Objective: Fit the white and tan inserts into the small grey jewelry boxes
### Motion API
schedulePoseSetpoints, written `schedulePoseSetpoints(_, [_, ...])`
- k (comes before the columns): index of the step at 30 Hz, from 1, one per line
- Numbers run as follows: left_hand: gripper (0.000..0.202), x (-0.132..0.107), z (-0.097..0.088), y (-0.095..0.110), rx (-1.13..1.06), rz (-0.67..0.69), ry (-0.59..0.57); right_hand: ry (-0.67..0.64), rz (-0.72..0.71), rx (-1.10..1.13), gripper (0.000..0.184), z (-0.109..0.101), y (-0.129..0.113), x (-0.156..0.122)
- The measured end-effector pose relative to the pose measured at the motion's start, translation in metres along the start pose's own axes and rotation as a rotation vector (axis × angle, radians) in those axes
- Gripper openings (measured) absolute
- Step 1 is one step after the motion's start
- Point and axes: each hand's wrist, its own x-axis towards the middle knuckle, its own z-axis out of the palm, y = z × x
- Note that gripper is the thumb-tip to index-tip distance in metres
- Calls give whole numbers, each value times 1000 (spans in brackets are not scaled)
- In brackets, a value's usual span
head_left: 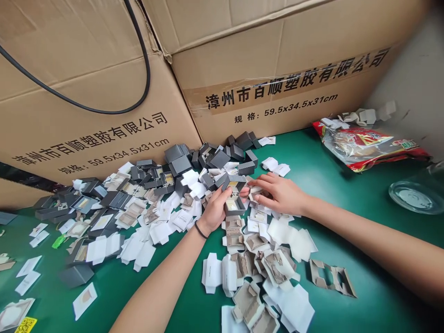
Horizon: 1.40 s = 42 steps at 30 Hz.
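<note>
My left hand [215, 209] is closed around a small dark grey hinged box [235, 206], which stands open with pale yellowish material inside its lid and base. Close against its right side is my right hand [282, 193], fingers curled and thumb below. A crumpled grey-brown cardboard insert [255, 190] shows between those fingers. Below the hands lies a spread of torn white and brown cardboard inserts [277, 268]. More dark grey boxes [180, 164], several of them open, are heaped behind and to the left, mixed with white paper pieces [138, 247].
Large cardboard cartons [187, 111] wall off the back of the green table [187, 286], with a black cable [114, 111] hanging in front. On the right are a red and clear plastic packet [367, 143] and a clear glass container [416, 196]. A loose brown insert [333, 277] lies apart.
</note>
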Motion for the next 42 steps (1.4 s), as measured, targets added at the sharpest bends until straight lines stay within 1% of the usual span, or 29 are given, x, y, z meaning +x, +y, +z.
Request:
schedulePoseSetpoints(1, [33,0,0,0,-2,-3,12,-33,10,2,36,-1,0,0])
schedulePoseSetpoints(3, [33,0,-1,-1,-3,-10,28,-48,51,75,34,-1,0,0])
schedulePoseSetpoints(6, [33,1,-1,-1,0,-2,42,7,127,270,24,3,3,1])
schedulePoseSetpoints(8, [33,2,-1,-2,0,12,43,78,175,357,18,5,6,2])
schedulePoseSetpoints(12, [31,2,-1,-2,2,25,24,305,296,427,22,8,10,2])
schedulePoseSetpoints(14, [31,2,-2,-2,-2,27,21,382,300,481,22,9,10,2])
schedulePoseSetpoints(15, [32,1,-2,-2,-4,27,21,401,287,501,23,9,9,1])
schedulePoseSetpoints(17, [32,1,-1,-1,-9,24,22,383,280,523,27,9,7,1])
schedulePoseSetpoints(19, [31,0,-1,-1,-15,25,18,312,314,536,33,8,6,0])
schedulePoseSetpoints(21, [31,0,0,0,-22,28,11,273,336,499,39,6,8,0])
schedulePoseSetpoints(22, [30,0,1,0,-27,31,9,291,323,441,40,5,11,1])
schedulePoseSetpoints(24, [28,0,2,0,-39,35,10,352,250,247,35,4,19,2])
schedulePoseSetpoints(25, [27,0,2,0,-47,36,13,358,200,137,31,4,24,2])
schedulePoseSetpoints(27, [25,0,3,1,-66,37,20,269,117,-36,28,5,34,3])
schedulePoseSetpoints(29, [25,0,4,1,-83,38,28,164,74,-131,26,7,40,3])
schedulePoseSetpoints(30, [24,0,5,2,-90,38,29,132,61,-153,24,8,41,3])
schedulePoseSetpoints(33, [23,0,6,2,-99,39,26,123,24,-143,21,9,41,3])
schedulePoseSetpoints(35, [23,0,6,2,-105,44,28,164,-12,-88,22,8,39,3])
schedulePoseSetpoints(37, [23,0,5,2,-111,52,32,253,-13,-30,22,6,36,3])
schedulePoseSetpoints(38, [25,0,3,1,-113,54,30,316,11,-15,22,5,36,4])
schedulePoseSetpoints(40, [28,1,1,0,-116,58,17,440,107,-28,22,3,36,4])
schedulePoseSetpoints(42, [31,1,-2,0,-130,66,7,494,221,-83,22,3,39,4])
